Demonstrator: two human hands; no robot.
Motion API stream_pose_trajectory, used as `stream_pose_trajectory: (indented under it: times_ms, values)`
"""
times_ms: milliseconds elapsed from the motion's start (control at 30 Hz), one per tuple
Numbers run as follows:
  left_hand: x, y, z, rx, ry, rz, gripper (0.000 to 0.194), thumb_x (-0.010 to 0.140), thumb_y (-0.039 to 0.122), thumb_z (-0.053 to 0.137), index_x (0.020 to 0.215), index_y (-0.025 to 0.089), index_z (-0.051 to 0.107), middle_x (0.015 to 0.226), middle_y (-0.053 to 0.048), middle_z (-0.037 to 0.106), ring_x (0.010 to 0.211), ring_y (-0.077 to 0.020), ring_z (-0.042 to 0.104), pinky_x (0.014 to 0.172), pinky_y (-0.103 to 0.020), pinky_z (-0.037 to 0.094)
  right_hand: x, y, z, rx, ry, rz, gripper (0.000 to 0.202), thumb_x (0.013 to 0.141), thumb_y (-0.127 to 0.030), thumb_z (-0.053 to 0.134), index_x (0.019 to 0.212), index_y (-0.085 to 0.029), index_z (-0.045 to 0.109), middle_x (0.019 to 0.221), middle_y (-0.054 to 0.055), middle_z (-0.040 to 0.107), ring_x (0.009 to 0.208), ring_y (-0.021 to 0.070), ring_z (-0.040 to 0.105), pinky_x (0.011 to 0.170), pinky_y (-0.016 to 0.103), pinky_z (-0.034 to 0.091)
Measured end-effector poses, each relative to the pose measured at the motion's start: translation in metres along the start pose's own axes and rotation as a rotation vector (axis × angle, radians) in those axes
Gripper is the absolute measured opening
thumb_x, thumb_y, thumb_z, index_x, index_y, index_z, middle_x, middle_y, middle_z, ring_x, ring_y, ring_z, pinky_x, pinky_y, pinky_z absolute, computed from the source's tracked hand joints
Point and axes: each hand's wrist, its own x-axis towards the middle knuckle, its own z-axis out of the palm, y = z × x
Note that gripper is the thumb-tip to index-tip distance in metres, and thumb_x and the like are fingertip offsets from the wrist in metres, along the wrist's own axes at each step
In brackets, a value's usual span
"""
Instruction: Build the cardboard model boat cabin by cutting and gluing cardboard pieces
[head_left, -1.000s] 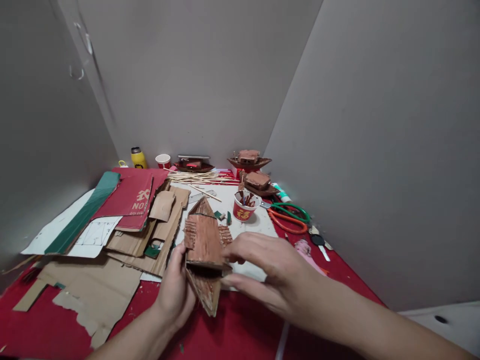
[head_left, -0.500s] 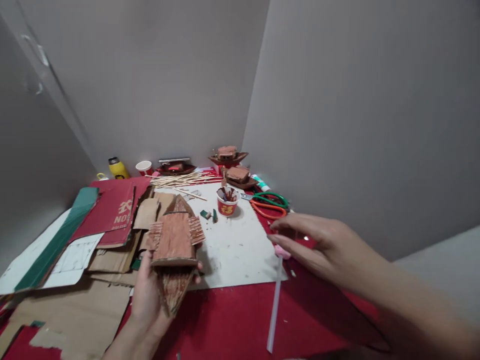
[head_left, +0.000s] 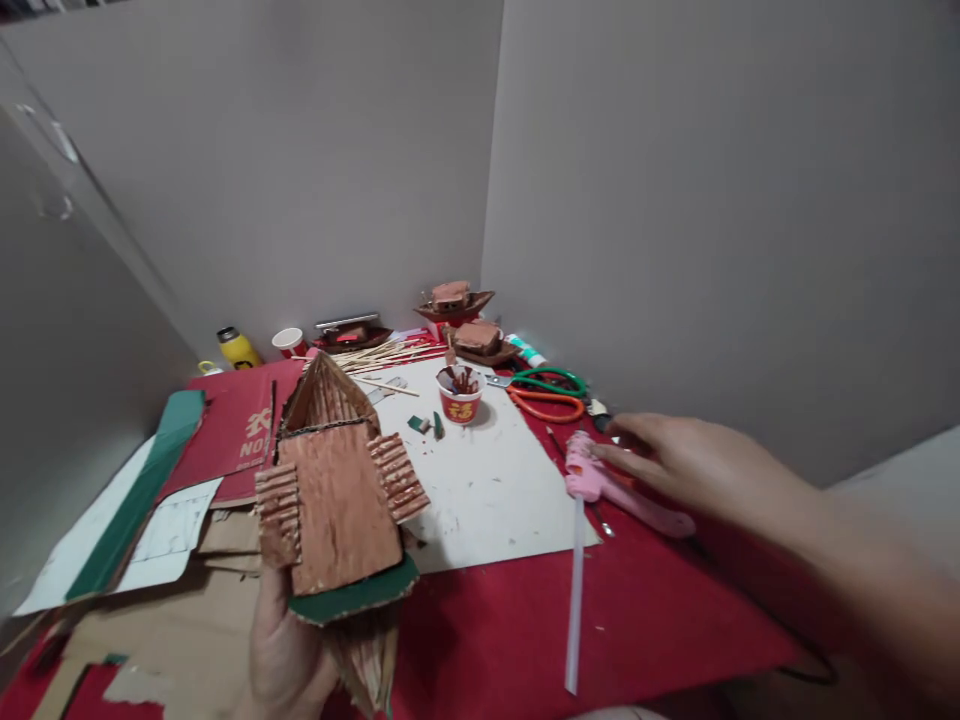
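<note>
My left hand (head_left: 281, 635) grips a brown-painted cardboard model boat (head_left: 341, 510) from below. Its flat roof faces up, with ribbed flaps at both sides and a green underside edge toward me. Most of the gripping fingers are hidden beneath it. On the right, my right hand (head_left: 660, 455) hovers with fingers apart just over a pink hot glue gun (head_left: 634, 502). A long clear glue stick (head_left: 576, 600) sticks out of the gun toward me. Beside the index fingertip is a small dark and white item (head_left: 600, 415); contact cannot be made out.
A white board (head_left: 487, 500) lies on the red table cover (head_left: 487, 640). Behind stand a paint cup (head_left: 460, 405), scissors (head_left: 551, 390), wooden sticks (head_left: 382, 358) and several finished boats (head_left: 454, 300). Cardboard sheets (head_left: 172, 620) cover the left; grey walls close the back.
The model boat has come nearer and tilted, showing its green edge. My right hand has shifted slightly right and back from the glue gun, which now shows more fully.
</note>
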Motion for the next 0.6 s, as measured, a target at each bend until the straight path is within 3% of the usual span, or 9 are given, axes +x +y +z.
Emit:
stream_pose_trajectory:
  times_ms: [133,333,467,600]
  values:
    - [-0.004,0.001,0.000,0.061,0.076,-0.015,0.046,0.090,0.048,0.049,0.130,0.031,0.063,0.117,-0.005,0.074,0.124,-0.0298,0.059,0.101,-0.046,0.049,0.017,-0.006,-0.004,-0.006,0.016,0.000,0.033,0.094,-0.040,0.049,0.111,-0.016,0.066,0.111,0.013,0.070,0.096,0.0315,0.068,0.073,0.037,0.051]
    - [0.006,-0.001,0.024,0.148,0.118,-0.044,0.056,0.086,0.057,0.050,0.134,0.030,0.059,0.123,-0.008,0.071,0.119,-0.0337,0.061,0.092,-0.047,0.054,0.058,-0.018,-0.016,-0.066,0.023,-0.013,0.033,0.099,-0.038,0.048,0.116,-0.014,0.061,0.111,0.014,0.065,0.103,0.0297,0.062,0.079,0.039,0.051]
    - [0.007,0.003,0.037,0.181,0.149,-0.019,0.049,0.088,0.054,0.052,0.130,0.030,0.061,0.120,-0.008,0.071,0.113,-0.0339,0.063,0.083,-0.045,0.058,0.079,-0.018,-0.006,-0.132,-0.091,0.026,0.029,0.098,-0.037,0.055,0.114,-0.015,0.061,0.111,0.008,0.065,0.096,0.0214,0.064,0.083,0.041,0.054]
    - [0.006,0.005,0.038,0.188,0.188,0.015,0.036,0.093,0.038,0.058,0.124,0.022,0.059,0.126,-0.010,0.062,0.106,-0.0256,0.063,0.086,-0.045,0.055,0.092,-0.015,0.010,-0.172,-0.191,0.041,0.029,0.096,-0.034,0.059,0.118,-0.016,0.060,0.116,0.008,0.063,0.098,0.0212,0.064,0.083,0.041,0.055]
